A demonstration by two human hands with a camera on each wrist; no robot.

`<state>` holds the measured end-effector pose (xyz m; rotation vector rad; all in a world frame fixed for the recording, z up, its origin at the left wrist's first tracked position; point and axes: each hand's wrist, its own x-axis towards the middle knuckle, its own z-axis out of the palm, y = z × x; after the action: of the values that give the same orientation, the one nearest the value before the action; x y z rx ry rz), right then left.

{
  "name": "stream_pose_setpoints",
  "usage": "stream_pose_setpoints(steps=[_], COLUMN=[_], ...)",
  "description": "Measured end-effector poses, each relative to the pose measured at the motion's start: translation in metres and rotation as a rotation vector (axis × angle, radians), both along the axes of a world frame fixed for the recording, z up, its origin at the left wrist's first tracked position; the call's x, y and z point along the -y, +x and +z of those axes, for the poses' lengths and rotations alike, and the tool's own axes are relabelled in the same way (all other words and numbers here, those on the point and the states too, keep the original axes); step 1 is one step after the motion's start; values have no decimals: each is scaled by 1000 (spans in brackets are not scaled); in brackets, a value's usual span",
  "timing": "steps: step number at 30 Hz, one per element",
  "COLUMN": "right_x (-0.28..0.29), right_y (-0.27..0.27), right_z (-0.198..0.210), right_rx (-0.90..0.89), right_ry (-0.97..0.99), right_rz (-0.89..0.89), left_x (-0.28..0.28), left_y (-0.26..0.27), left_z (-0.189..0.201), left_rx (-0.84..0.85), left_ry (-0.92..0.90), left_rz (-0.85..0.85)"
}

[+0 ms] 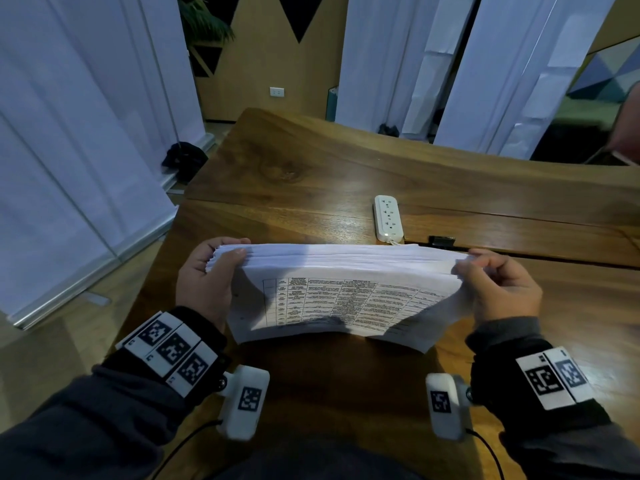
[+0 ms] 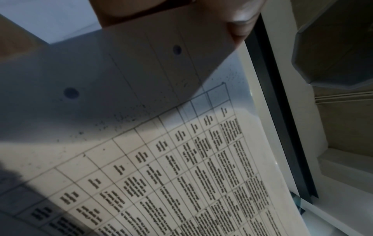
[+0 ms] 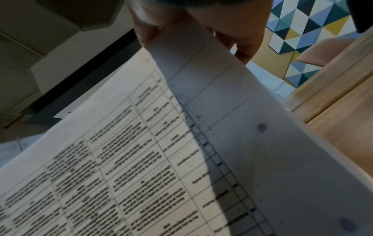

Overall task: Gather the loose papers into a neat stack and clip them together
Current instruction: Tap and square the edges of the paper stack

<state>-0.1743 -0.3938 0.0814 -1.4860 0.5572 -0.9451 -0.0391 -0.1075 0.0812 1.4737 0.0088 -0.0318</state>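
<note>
Stack of papers (image 1: 332, 299) was held upright on its near long edge on the wooden table (image 1: 311, 174), top edge tipped away toward the far side. The face toward the person carried a printed table of text. Top edges of the sheets looked roughly level, a little fanned at the left corner.

Left hand (image 1: 207, 275) gripped the upper left corner of the stack, thumb across the front sheet, fingers curled round the back. Right hand (image 1: 498, 289) pinched the upper right corner, thumb in front, fingers bent behind.

Left wrist view: the thumb (image 2: 242, 17) lay on the front sheet's margin by two punched holes. Right wrist view: the fingers (image 3: 242, 46) showed at the top corner of the sheets; the grip itself was blurred.

White power strip (image 1: 388, 218) lay on the table just beyond the stack. A small dark object (image 1: 442, 241) sat to its right near the table seam; what it was could not be told.
</note>
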Motion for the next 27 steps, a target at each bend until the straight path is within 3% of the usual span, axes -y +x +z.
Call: stream_pose_setpoints(steps=[6,14,23,27], right_x=[4,-1,2,1], right_y=[2,8,4,0], right_z=[3,3,2,1], right_rx=[99,-40,39,102], right_ry=[56,-28,-62,42], right_rz=[1,30,80,133], left_x=[-1,2,-1,-1], left_y=[-3,-1,-3,-1], left_z=[1,1,0,-2], left_rx=[19,24,47,45], left_ry=[-9,21,40,133], left_rz=[-5,14,-8,35])
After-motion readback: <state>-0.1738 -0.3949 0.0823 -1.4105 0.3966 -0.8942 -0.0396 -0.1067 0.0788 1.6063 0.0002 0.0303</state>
